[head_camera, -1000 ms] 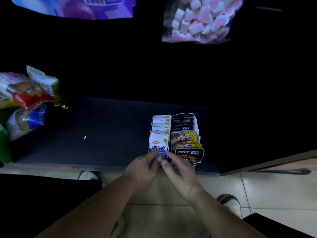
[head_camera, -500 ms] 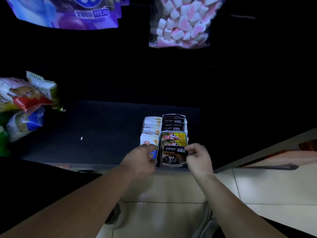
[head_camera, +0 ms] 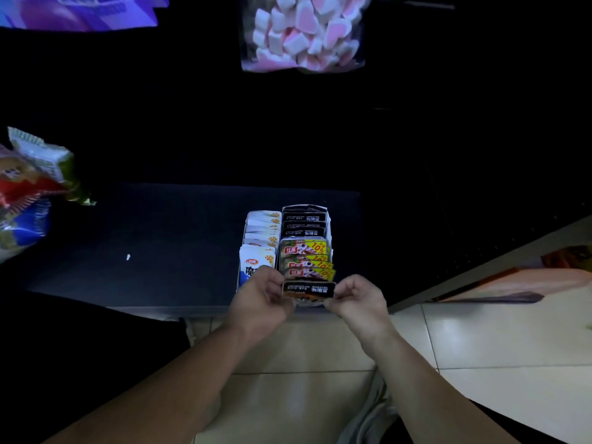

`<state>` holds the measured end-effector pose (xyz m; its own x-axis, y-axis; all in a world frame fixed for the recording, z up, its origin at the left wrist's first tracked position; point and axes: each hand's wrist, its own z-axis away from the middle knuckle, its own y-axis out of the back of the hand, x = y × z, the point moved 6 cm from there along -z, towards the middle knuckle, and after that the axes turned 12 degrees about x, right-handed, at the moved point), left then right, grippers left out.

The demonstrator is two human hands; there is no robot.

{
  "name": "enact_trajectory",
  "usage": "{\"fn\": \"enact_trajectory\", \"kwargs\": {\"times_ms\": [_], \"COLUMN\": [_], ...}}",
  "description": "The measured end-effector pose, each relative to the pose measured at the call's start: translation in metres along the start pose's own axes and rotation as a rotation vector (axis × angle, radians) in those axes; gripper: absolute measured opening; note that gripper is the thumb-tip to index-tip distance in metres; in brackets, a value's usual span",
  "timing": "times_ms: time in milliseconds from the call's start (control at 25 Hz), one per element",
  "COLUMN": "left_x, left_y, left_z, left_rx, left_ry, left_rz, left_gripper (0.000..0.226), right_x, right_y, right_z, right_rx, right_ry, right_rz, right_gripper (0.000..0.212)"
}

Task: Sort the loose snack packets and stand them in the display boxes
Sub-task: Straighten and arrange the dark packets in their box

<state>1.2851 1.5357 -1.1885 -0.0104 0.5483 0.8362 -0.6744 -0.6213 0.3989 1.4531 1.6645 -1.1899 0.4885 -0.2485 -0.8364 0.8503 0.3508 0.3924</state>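
Observation:
Two narrow display boxes stand side by side at the front of a dark shelf (head_camera: 179, 251). The left box holds upright white and blue packets (head_camera: 258, 261). The right box (head_camera: 330, 225) holds black packets (head_camera: 304, 224) at the back and yellow-labelled packets (head_camera: 306, 254) in front. A black packet (head_camera: 308, 289) is at the front of the right box, held by its two ends. My left hand (head_camera: 261, 299) pinches its left end and my right hand (head_camera: 358, 298) pinches its right end. Its lower part is hidden behind my fingers.
Large snack bags (head_camera: 30, 190) lie at the shelf's left end. A bag of pink and white marshmallows (head_camera: 302, 32) and a purple bag (head_camera: 80, 11) hang above. A light tiled floor (head_camera: 320, 363) lies below the shelf edge, with an orange packet (head_camera: 528, 280) at the right.
My left hand left the white and blue packet and moved right to the black packet's left end. My right hand shifted to its right end, so both hands now hold it.

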Motion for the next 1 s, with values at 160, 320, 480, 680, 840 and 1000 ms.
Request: {"fn": "enact_trajectory", "kwargs": {"times_ms": [160, 320, 480, 680, 840, 1000], "left_x": [0.023, 0.045, 0.063, 0.067, 0.053, 0.051], "left_y": [0.005, 0.003, 0.023, 0.054, 0.055, 0.047], "left_z": [0.007, 0.002, -0.007, -0.008, 0.002, 0.011], "left_rx": [0.003, -0.017, 0.084, 0.151, 0.131, 0.139], "left_ry": [-0.194, -0.333, -0.298, 0.001, 0.054, -0.008], "left_rz": [-0.123, -0.243, -0.085, 0.374, 0.354, 0.246], "left_gripper": [0.027, 0.032, 0.021, 0.015, 0.021, 0.037], "right_x": [-0.012, -0.040, -0.058, -0.023, -0.037, -0.057], "right_y": [0.004, -0.004, 0.003, 0.003, 0.003, 0.018], "right_z": [-0.003, 0.005, 0.006, 0.017, 0.017, 0.014], "right_rx": [0.044, 0.016, 0.063, 0.021, -0.030, 0.097], "right_ry": [-0.011, 0.091, 0.139, -0.164, -0.158, 0.024], "right_rz": [-0.127, -0.167, -0.172, -0.250, -0.433, -0.302], "right_gripper": [0.044, 0.047, 0.033, 0.057, 0.018, 0.011]}}
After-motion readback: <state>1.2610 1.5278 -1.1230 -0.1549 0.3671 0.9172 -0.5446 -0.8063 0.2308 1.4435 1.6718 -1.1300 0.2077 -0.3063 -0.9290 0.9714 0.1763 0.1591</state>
